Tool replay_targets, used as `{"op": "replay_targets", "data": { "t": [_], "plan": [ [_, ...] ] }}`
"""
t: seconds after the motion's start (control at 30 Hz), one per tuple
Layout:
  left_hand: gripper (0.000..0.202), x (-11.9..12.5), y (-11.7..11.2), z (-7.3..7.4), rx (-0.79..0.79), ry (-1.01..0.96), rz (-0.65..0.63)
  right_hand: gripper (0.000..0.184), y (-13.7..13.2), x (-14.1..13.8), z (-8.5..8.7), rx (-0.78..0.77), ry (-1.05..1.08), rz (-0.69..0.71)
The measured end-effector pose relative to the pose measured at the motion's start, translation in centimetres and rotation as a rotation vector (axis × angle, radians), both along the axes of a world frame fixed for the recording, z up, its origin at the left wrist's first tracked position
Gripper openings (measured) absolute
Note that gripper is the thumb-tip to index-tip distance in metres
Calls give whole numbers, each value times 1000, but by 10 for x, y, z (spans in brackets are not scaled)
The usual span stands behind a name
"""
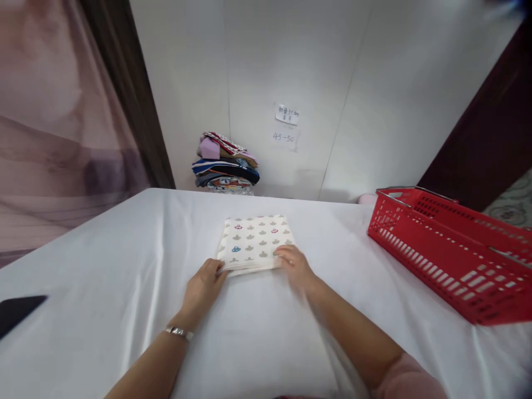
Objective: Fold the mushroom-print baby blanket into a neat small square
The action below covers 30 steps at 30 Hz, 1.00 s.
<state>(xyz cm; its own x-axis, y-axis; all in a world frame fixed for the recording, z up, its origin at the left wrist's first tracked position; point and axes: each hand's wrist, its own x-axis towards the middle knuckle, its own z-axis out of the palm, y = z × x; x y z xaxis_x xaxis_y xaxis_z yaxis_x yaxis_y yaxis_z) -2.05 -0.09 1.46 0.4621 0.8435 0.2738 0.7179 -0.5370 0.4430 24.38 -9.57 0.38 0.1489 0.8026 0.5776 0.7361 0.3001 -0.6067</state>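
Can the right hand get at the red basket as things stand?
Probably yes: only white sheet shows between the right hand and the basket, though that hand is at the folded cloth now.

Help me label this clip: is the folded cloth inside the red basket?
No, the cloth lies on the white sheet, apart from the basket.

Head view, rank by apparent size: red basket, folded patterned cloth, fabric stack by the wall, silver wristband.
1. Red basket, even cut off at the right edge
2. Folded patterned cloth and fabric stack: too close to rank; stack is farther away
3. Silver wristband
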Motion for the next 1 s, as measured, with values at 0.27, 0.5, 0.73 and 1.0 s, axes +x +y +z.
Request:
{"op": "replay_targets", "data": {
  "t": [0.27, 0.5, 0.73, 1.0],
  "plan": [
    [16, -1, 4, -4, -10, -35, 3, 22, -23, 52, 6, -592, 643, -356],
    [15, -1, 5, -3, -31, -37, -3, 39, -14, 28, 10, -793, 912, -202],
    [13, 1, 1, 1, -39, 32, 18, 32, -4, 32, 14, -756, 865, -250],
    [8, 3, -2, -3, -70, 29, 11, 31, -10, 33, 6, -785, 655, -316]
  ]
}}
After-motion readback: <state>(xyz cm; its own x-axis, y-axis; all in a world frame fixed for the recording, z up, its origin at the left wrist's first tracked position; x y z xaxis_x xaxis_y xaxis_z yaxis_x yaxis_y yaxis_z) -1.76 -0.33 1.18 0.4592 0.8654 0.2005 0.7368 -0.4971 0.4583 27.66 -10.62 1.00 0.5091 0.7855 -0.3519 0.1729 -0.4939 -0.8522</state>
